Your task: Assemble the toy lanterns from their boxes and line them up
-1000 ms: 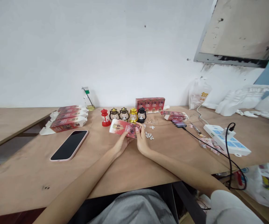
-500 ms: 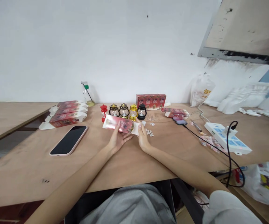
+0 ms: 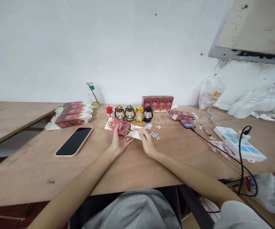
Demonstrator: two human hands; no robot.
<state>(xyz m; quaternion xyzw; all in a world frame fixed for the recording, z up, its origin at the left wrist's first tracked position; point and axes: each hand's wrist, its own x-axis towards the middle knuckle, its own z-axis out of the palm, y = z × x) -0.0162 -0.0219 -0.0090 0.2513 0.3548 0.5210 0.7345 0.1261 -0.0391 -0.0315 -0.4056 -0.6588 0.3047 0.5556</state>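
Five lanterns [image 3: 130,114] stand on the worktop [image 3: 171,162], the red one's base hidden behind a red carton [image 3: 122,127]. The left hand [image 3: 119,143] has this carton in a closed grip; the right hand [image 3: 148,143] meets the white flap [image 3: 136,135], but I cannot tell whether that grip pinches it.

Clock read from box [image 3: 123,127]: printed card, glossy, gold-shiny inside; flap [image 3: 136,135] white card, matt.
1 o'clock: lanterns [image 3: 130,115], hard, glossy, one metallic gold.
8 o'clock: phone [image 3: 74,141], smooth glass-like face, pale plastic-looking rim.
3 o'clock: strip [image 3: 235,139], smooth white plastic.
2 o'clock: bag [image 3: 208,94], thin crinkled plastic.
Table [image 3: 99,175]: wood-like, mostly matt, smudged.
6 o'clock: lap cloth [image 3: 134,211], grey, matt, creased.
12 o'clock: wall [image 3: 118,51], matt, scuffed.
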